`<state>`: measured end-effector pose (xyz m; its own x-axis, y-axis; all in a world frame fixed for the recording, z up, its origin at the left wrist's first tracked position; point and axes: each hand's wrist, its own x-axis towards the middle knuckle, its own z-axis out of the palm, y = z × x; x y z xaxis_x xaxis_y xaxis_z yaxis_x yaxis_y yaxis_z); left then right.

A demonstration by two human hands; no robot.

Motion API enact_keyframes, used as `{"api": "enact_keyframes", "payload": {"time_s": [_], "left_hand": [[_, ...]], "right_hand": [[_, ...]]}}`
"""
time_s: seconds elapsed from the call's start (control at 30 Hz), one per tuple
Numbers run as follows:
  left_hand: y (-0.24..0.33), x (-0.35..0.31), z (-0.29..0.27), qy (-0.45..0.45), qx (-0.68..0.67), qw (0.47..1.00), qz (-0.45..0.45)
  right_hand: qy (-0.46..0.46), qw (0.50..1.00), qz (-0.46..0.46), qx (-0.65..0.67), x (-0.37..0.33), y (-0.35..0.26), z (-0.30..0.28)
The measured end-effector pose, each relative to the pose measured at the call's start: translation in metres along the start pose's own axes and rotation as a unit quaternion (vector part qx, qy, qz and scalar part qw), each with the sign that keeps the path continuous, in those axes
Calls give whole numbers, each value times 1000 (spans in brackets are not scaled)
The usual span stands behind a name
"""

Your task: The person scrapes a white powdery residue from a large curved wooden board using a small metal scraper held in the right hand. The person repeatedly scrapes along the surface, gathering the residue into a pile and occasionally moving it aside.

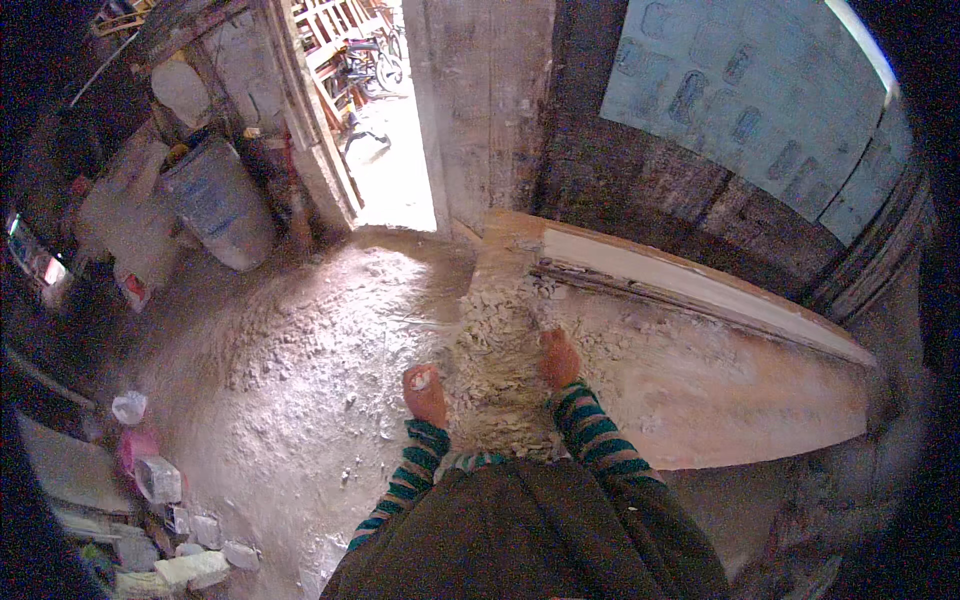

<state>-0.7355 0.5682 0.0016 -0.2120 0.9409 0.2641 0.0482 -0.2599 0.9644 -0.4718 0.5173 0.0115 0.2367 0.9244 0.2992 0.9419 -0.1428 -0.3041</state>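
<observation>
The hands are apart: the left hand (pixel 425 398) is just left of a pale lumpy mass (pixel 498 365), the right hand (pixel 558 360) by its right side. A whitish patch (pixel 421 380) shows on the left one, held clump or smear I cannot tell; whether the right grips anything is unclear too. The mass lies along the left end of the wooden board (pixel 770 415). It looks crumbly, so pieces could spill past the board's left edge onto the clump-strewn floor (pixel 300 480) and pick up grit. The striped sleeves (pixel 603 440), close by, could drag through it. Farther out, glare from the doorway (pixel 395 195) could hide stray bits.
</observation>
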Motion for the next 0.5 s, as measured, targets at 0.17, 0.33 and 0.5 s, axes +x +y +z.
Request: {"api": "enact_keyframes", "payload": {"time_s": [0.17, 0.33, 0.5], "left_hand": [[13, 10, 14, 23, -86, 996, 2], [46, -12, 36, -50, -105, 993, 21], [4, -49, 43, -87, -157, 983, -41]], "right_hand": [[-58, 992, 102, 54, 4, -33, -25], [-16, 976, 214, -18, 26, 35, -47], [-56, 980, 179, -59, 50, 33, -3]]}}
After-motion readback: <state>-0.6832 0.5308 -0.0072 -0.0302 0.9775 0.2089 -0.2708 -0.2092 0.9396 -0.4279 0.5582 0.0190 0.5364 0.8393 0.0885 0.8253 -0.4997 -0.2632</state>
